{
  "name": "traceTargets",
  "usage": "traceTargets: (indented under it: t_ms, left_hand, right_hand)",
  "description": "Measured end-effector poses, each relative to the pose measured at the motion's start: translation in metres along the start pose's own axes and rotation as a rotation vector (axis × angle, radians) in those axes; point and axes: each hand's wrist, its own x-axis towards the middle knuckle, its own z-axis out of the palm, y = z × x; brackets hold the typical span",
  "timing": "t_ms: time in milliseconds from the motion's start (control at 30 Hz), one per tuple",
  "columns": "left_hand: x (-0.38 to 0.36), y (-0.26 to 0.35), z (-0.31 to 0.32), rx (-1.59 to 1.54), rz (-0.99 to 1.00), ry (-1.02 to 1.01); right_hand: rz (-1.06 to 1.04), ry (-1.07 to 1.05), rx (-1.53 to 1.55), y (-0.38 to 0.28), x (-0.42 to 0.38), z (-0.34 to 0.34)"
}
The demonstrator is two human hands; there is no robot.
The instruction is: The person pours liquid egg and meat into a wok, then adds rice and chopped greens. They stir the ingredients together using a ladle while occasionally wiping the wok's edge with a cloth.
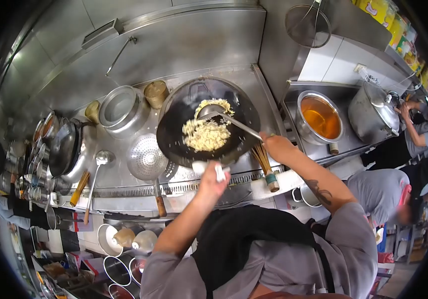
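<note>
A black wok (pixel 246 107) sits tilted over the stove in front of me. In it lies a pale yellow-white heap of fried rice (pixel 206 135), with some grains blurred by motion. My left hand (pixel 213 180) is closed on the wok's near edge through a folded white cloth (pixel 201 167). My right hand (pixel 277 148) is wrapped round the handle of a metal ladle (pixel 241 125). The ladle's bowl rests among the rice at the far side of the heap.
Left of the wok are a perforated strainer (pixel 147 157), a metal pot (pixel 121 109) and another ladle (pixel 105 158). To the right, a bamboo brush (pixel 262 162) lies near my forearm, beyond it a pot of orange liquid (pixel 321 118). A co-worker (pixel 378 192) bends at the right.
</note>
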Motion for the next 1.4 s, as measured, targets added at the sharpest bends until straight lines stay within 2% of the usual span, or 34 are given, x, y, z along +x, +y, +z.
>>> traceTargets:
  t_ms: [33,133,200,267,300,333,367,400,433,467,533,567,667,733,767,800,833,867,900,933,967,1000,1067,1100,1133,1167,1200,1300,1367,1400]
  left_hand:
    - [-0.041,-0.005,0.03,0.06,-0.001,0.046]
    - [0.004,0.02,0.02,-0.013,0.07,0.083]
    - [0.011,0.028,0.014,0.005,0.152,-0.009]
    - [-0.013,0.007,0.01,0.041,0.049,0.089]
    - [-0.043,0.001,0.025,0.094,-0.02,0.083]
    - [-0.04,0.003,0.024,0.097,-0.028,0.096]
    - [-0.032,0.007,0.022,0.041,0.013,0.073]
    - [-0.02,0.013,0.023,-0.014,0.06,0.04]
    - [0.002,0.019,0.016,-0.013,0.085,0.019]
    - [0.011,0.007,0.002,0.003,0.188,-0.02]
    - [0.026,-0.027,-0.059,0.042,0.119,0.054]
    - [0.001,-0.041,-0.067,0.055,0.033,0.038]
    - [-0.039,-0.042,-0.04,0.01,0.05,0.035]
    - [-0.002,-0.005,-0.032,0.701,0.617,-0.199]
    - [-0.002,0.006,-0.024,0.695,0.613,-0.189]
    - [-0.007,0.015,-0.009,0.341,0.316,-0.001]
    - [-0.009,0.027,0.013,-0.012,0.032,0.154]
    - [-0.023,0.018,0.01,0.017,0.038,0.11]
    - [-0.036,0.013,0.015,0.034,0.007,0.072]
    - [-0.044,0.011,0.019,0.046,-0.029,0.038]
    - [-0.045,0.016,0.024,0.009,0.071,0.065]
    - [-0.038,0.028,0.035,0.006,0.077,0.146]
    - [0.008,0.039,0.017,-0.027,0.077,-0.01]
    - [0.024,0.02,-0.007,-0.065,0.177,0.048]
    - [0.041,0.004,-0.039,0.004,0.136,0.049]
    - [0.024,-0.015,-0.051,0.017,0.103,0.051]
    - [0.008,-0.025,-0.055,0.032,0.067,0.063]
    - [0.007,0.003,-0.038,-0.001,0.106,0.017]
    - [0.032,0.045,-0.009,0.083,0.188,0.107]
    - [0.071,0.056,-0.028,0.151,0.208,0.042]
  right_hand:
    - [-0.045,0.025,0.064,-0.001,-0.004,-0.007]
    - [-0.115,-0.004,0.15,-0.008,-0.027,-0.023]
    - [-0.217,-0.161,0.282,-0.013,-0.048,-0.052]
    - [-0.385,-0.237,0.302,0.002,-0.071,-0.077]
    - [-0.293,-0.35,0.369,0.002,-0.072,-0.09]
    - [-0.198,-0.471,0.441,0.004,-0.069,-0.097]
    - [-0.124,-0.481,0.413,0.002,-0.061,-0.093]
    - [-0.051,-0.48,0.377,-0.001,-0.046,-0.089]
    - [-0.054,-0.371,0.303,0.002,-0.031,-0.073]
    - [-0.29,-0.016,0.216,0.036,-0.001,-0.009]
    - [-0.052,-0.035,0.19,0.004,-0.003,-0.026]
    - [-0.046,-0.022,0.191,-0.001,-0.011,-0.038]
    - [-0.092,-0.028,0.154,-0.012,-0.026,-0.066]
    - [-0.176,-0.05,0.18,-0.008,-0.034,-0.078]
    - [-0.232,-0.071,0.181,-0.007,-0.039,-0.081]
    - [-0.234,-0.081,0.177,-0.009,-0.053,-0.088]
    - [-0.271,-0.194,0.176,-0.009,-0.063,-0.107]
    - [-0.302,-0.303,0.187,-0.007,-0.065,-0.116]
    - [-0.305,-0.293,0.19,0.002,-0.059,-0.111]
    - [-0.236,-0.378,0.229,0.013,-0.051,-0.098]
    - [-0.162,-0.47,0.269,0.019,-0.047,-0.089]
    - [-0.183,-0.368,0.265,0.008,-0.039,-0.088]
    - [-0.159,-0.179,0.126,0.004,-0.009,-0.05]
    - [-0.154,-0.173,0.126,-0.003,-0.002,-0.028]
    - [-0.105,-0.095,0.03,-0.01,0.002,-0.011]
    - [-0.054,-0.012,-0.069,-0.015,0.004,-0.004]
    - [-0.055,-0.032,-0.017,-0.026,-0.007,-0.017]
    - [-0.143,-0.089,-0.013,-0.01,-0.033,-0.046]
    - [-0.078,-0.202,-0.075,0.004,-0.03,-0.059]
    - [-0.082,-0.205,-0.079,0.011,-0.022,-0.056]
